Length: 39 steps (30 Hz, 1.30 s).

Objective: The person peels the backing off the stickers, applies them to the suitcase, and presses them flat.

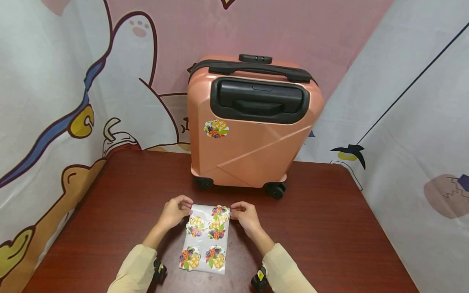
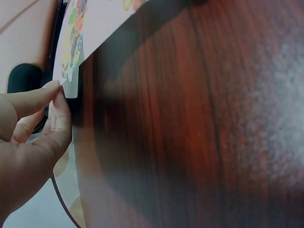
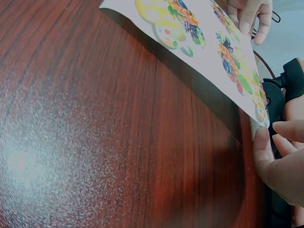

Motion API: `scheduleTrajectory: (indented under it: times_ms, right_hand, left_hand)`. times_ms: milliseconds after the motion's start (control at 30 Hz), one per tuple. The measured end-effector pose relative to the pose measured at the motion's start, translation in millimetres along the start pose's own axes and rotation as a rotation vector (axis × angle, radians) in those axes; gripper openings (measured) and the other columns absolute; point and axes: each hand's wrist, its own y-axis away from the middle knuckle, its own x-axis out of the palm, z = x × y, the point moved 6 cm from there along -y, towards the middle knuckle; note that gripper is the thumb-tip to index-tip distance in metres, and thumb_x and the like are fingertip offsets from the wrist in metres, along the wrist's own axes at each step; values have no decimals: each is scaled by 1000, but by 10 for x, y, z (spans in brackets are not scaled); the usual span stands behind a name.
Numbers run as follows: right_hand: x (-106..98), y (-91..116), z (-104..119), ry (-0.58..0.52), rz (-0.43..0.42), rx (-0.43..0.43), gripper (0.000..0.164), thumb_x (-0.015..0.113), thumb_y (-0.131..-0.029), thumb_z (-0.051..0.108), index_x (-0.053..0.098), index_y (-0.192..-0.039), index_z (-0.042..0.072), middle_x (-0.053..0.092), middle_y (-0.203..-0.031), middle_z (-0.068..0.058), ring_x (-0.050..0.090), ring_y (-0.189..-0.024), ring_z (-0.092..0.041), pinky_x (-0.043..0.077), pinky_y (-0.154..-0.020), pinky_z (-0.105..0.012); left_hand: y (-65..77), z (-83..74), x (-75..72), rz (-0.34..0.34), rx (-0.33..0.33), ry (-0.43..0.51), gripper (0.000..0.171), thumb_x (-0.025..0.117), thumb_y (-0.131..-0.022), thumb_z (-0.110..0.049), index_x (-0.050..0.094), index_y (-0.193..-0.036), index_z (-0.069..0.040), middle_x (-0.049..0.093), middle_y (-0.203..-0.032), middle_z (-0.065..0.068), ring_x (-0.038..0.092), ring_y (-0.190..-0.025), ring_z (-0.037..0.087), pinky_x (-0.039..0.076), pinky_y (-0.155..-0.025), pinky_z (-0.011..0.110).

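A white sticker sheet [image 1: 202, 241] with several colourful fruit stickers is held between both hands above the table. The left hand [image 1: 176, 212] pinches its upper left corner between thumb and fingertips, seen closely in the left wrist view. At the upper right corner, the right hand [image 1: 244, 216] grips the edge with thumb and fingers. A fruit sticker [image 1: 220, 211] near that corner overlaps the one below it. Beyond the hands an orange-pink suitcase [image 1: 253, 150] stands upright on its wheels. One round fruit sticker [image 1: 216, 128] is on the upper left of its front.
The reddish-brown wooden table [image 1: 322, 228] carries the suitcase at its far edge. A black recessed handle [image 1: 260, 99] and a top carry handle [image 1: 256, 73] are on the case. Cartoon-printed cloth [image 1: 278, 28] hangs behind and at both sides.
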Motion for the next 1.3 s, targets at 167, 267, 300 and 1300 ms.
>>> scheduleTrajectory:
  times_ms: [167,267,300,1300]
  right_hand:
    - [2,-1,-20,-7,16,8,18,57,-79,-14,56,-96,-20,60,-78,-20,60,-68,-18,53,-69,-36]
    - [6,-6,-30,-18,16,17,18,57,-79,-14,57,-96,-19,61,-77,-18,60,-67,-18,53,-68,-36]
    - [7,-8,-29,-18,17,15,18,57,-79,-14,57,-96,-19,61,-77,-18,60,-67,-18,53,-68,-36]
    - [28,60,197,138,-23,-87,17,64,-73,-13,63,-90,-10,55,-70,-8,49,-55,-14,39,-46,-26]
  left_hand:
    - [6,-7,4,2,14,13,18,67,-75,7,63,-91,1,65,-87,13,62,-77,22,46,-50,27]
    - [7,-13,6,2,31,17,18,67,-74,7,63,-91,1,65,-87,13,62,-77,22,47,-54,25]
    - [7,-12,8,2,34,18,19,67,-74,7,63,-91,1,66,-87,13,62,-78,22,47,-56,25]
    - [-19,-113,-12,-9,93,36,17,67,-75,7,64,-91,1,63,-78,8,60,-73,18,47,-63,24]
